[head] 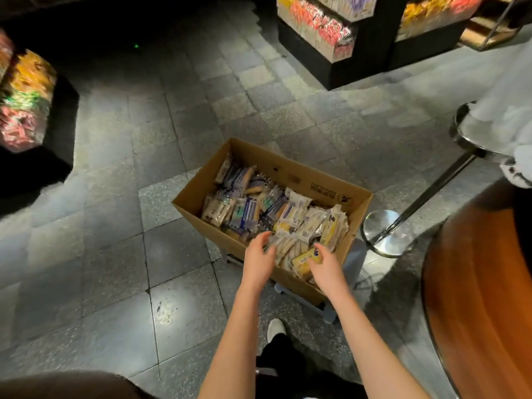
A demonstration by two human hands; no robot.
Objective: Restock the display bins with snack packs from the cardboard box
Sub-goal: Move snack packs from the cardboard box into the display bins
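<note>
The open rectangular brown box (316, 182) is corrugated cardboard, matt and uncoated, with dark print on its inner wall. The cream, blue and yellow snack packs (244, 211) inside it are wrapped in thin glossy plastic film that creases and glints. The grey square floor tiles (115, 226) are speckled and stone-like, smooth with a dull sheen. The round-based silver barrier post (380, 226) is polished, mirror-bright metal. The curved orange-brown panel (475, 283) shows smooth wood grain with a satin finish.

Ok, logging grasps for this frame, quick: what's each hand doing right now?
Left hand: open, fingers loosely curved above the snack packs, holding nothing.
Right hand: grips a yellow snack pack in the cardboard box.
</note>
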